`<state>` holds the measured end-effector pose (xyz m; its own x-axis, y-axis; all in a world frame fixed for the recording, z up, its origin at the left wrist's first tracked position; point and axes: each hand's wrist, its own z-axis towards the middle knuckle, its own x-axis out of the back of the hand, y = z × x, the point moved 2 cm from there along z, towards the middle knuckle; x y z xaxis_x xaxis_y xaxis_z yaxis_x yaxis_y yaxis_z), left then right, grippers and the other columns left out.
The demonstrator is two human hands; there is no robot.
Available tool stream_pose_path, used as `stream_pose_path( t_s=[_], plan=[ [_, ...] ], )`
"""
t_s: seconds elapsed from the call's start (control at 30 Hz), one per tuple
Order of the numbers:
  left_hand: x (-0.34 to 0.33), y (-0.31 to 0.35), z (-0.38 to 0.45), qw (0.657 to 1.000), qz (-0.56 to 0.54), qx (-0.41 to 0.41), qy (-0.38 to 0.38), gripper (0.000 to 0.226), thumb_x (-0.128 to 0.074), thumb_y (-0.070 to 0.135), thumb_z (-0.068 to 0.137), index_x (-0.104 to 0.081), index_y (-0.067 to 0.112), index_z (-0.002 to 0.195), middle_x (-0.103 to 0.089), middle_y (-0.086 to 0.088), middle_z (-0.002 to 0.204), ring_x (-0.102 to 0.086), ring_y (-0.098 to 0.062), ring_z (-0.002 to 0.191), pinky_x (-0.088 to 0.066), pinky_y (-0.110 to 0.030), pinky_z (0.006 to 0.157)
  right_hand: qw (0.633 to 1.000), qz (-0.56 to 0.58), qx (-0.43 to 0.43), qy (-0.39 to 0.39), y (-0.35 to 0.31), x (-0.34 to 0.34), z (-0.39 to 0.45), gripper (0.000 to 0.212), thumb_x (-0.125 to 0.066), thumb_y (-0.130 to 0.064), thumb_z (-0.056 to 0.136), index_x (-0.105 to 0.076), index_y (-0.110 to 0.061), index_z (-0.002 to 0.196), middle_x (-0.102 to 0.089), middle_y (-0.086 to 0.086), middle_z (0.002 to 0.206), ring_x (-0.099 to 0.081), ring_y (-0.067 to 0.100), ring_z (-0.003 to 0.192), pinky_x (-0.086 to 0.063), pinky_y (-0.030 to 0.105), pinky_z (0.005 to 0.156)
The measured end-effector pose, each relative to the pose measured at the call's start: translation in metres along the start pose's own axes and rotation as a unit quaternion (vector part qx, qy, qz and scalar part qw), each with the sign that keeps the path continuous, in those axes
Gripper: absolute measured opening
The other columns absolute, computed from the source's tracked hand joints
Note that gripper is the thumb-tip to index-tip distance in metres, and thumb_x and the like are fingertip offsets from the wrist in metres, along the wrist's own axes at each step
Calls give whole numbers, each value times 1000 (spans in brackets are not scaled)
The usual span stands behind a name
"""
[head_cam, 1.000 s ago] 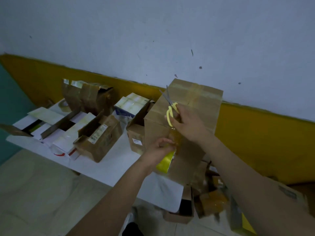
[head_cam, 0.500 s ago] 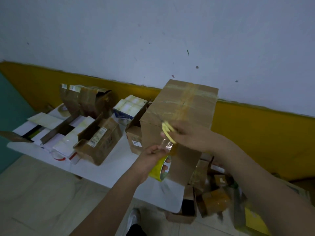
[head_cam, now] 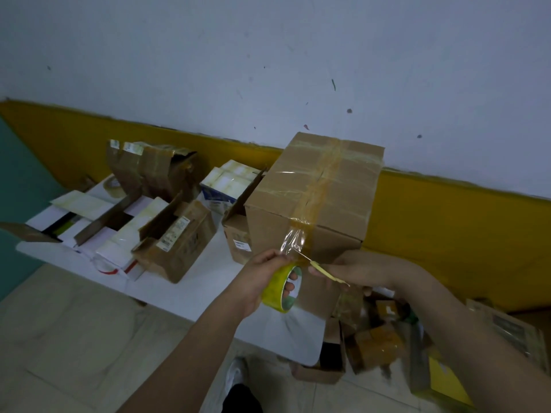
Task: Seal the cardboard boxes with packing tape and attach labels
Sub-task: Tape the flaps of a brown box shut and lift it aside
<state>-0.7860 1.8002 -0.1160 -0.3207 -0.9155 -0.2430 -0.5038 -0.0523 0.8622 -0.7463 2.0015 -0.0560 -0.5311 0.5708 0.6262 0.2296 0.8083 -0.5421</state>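
A tall closed cardboard box (head_cam: 316,201) stands on the white table (head_cam: 208,287), with clear tape running over its top and down its front face. A strip of tape (head_cam: 293,241) stretches from the box's front down to a yellow-green tape roll (head_cam: 281,289), which my left hand (head_cam: 262,275) grips with fingers through the core. My right hand (head_cam: 360,271) holds yellow-handled scissors (head_cam: 323,271) whose blades meet the strip just above the roll.
Several open and taped smaller boxes (head_cam: 176,239) and flat white cartons (head_cam: 89,222) crowd the table's left half. Another tape roll (head_cam: 113,186) lies at the back left. More boxes and wrapped parcels (head_cam: 375,344) sit on the floor at the right.
My right hand came down from the box's upper front edge with the scissors to the tape strip. The left hand pulled the roll lower, stretching the tape.
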Motion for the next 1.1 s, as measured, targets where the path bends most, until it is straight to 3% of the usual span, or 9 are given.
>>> stream_pose_path(
  t_s=[0.1,0.3,0.57,0.67,0.77,0.9,0.97,1.03,1.1],
  plan=[
    [3,-1,0,1000,-9,6,-3,21,-59,17,100,-62,1,112,-68,-17,77,-62,-22,57,-54,-30,58,999,48,-1,10,-5,-3,7,79,-45,-84,77,-75,-13,94,-61,-4,69,-55,10,65,-44,22,60],
    [4,-1,2,1000,-12,11,-20,13,-60,17,99,-62,5,105,-67,-15,77,-62,-21,58,-54,-31,59,996,74,17,53,-3,-7,9,62,-51,-73,85,-78,-16,90,-63,-6,65,-57,6,64,-45,18,55],
    [4,-1,5,1000,0,14,-27,9,-63,14,97,-65,7,102,-67,-15,76,-61,-22,58,-53,-30,56,991,107,65,51,12,-12,12,38,-62,-52,92,-79,-18,89,-60,-6,58,-55,5,57,-44,17,52],
    [9,-3,3,998,52,24,-38,5,-65,14,96,-67,9,94,-68,-17,79,-63,-25,60,-52,-30,56,996,35,71,45,19,-14,14,25,-61,-41,97,-76,-31,80,-59,-14,54,-55,-1,51,-43,18,53],
    [15,-11,-2,994,95,34,-36,6,-68,15,94,-67,9,93,-70,-17,79,-64,-26,58,-55,-30,57,990,-81,98,59,22,-24,15,28,-60,-41,98,-73,-30,76,-60,-11,55,-49,2,50,-34,18,50],
    [21,-10,-9,990,129,31,-53,9,-68,15,95,-68,7,98,-71,-17,81,-65,-26,59,-56,-31,58,949,-272,103,122,18,-28,5,29,-55,-54,95,-71,-31,96,-65,-7,79,-54,8,67,-45,33,56],
    [24,-6,-12,988,146,19,-54,10,-65,14,96,-66,5,100,-71,-17,81,-65,-26,59,-56,-30,56,943,-291,91,137,7,-22,-9,38,-52,-63,92,-65,-32,111,-64,-10,102,-59,12,88,-52,34,68],
    [29,-2,-12,987,157,-3,-36,10,-64,13,97,-65,4,99,-72,-18,82,-67,-28,63,-56,-30,57,949,-268,79,145,-5,-14,-24,60,-47,-70,89,-49,-33,136,-53,-11,128,-57,14,109,-52,32,78],
    [33,2,-11,987,159,-26,-12,10,-65,13,96,-65,3,99,-72,-17,84,-68,-34,75,-57,-32,60,939,-252,93,216,-20,-5,-34,72,-46,-77,84,-43,-31,140,-44,-12,135,-54,15,114,-47,28,75]
  ],
)
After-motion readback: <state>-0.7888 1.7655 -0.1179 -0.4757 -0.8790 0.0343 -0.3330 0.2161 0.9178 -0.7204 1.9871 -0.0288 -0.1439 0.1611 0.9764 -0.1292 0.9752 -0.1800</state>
